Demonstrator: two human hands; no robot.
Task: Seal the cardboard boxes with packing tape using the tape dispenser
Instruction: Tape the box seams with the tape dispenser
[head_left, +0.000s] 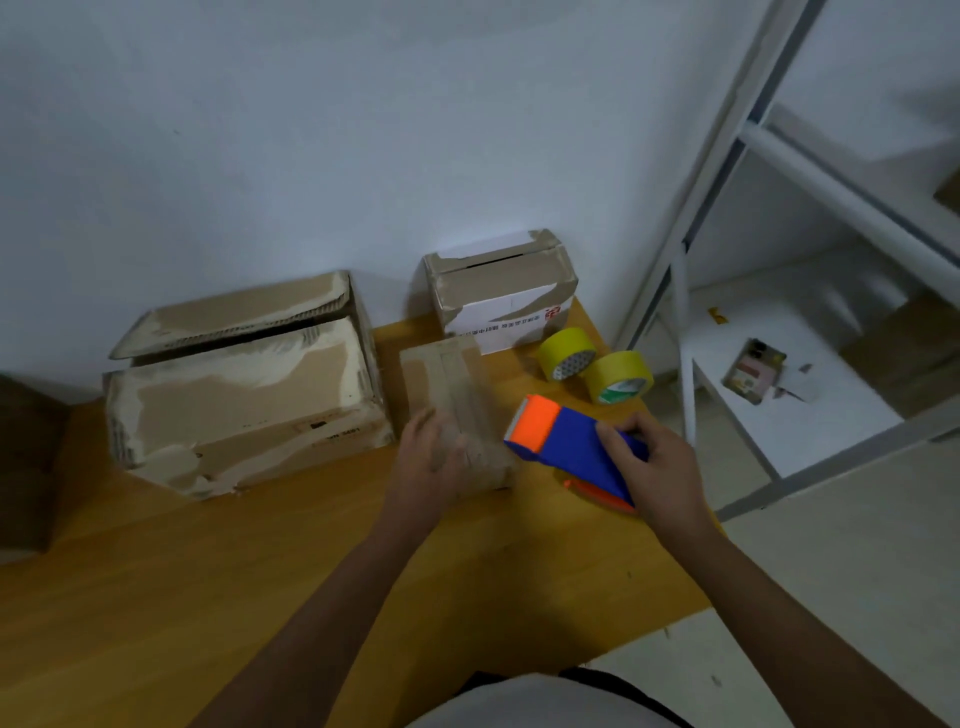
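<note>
Nearest to us, both forearms reach out over the tabletop. Our right hand grips the dispenser (blue body, orange head) with fingers curled over its top; the dispenser sits low, just right of the small box, its orange end pointing toward that box. Our left hand lies on the near end of the small box, fingers relaxed and spread, steadying it rather than clutching it.

We judge the small box to be largely sealed: strips of tape appear to run lengthwise along its top seam. Beyond it, two yellow tape rolls stand touching each other near the tabletop's right edge.

Further back, work remains. The large box at left has its rear flap raised and a dark gap along the seam. The white box against the wall also shows an open slit on top. We count at least two boxes left to seal.
</note>
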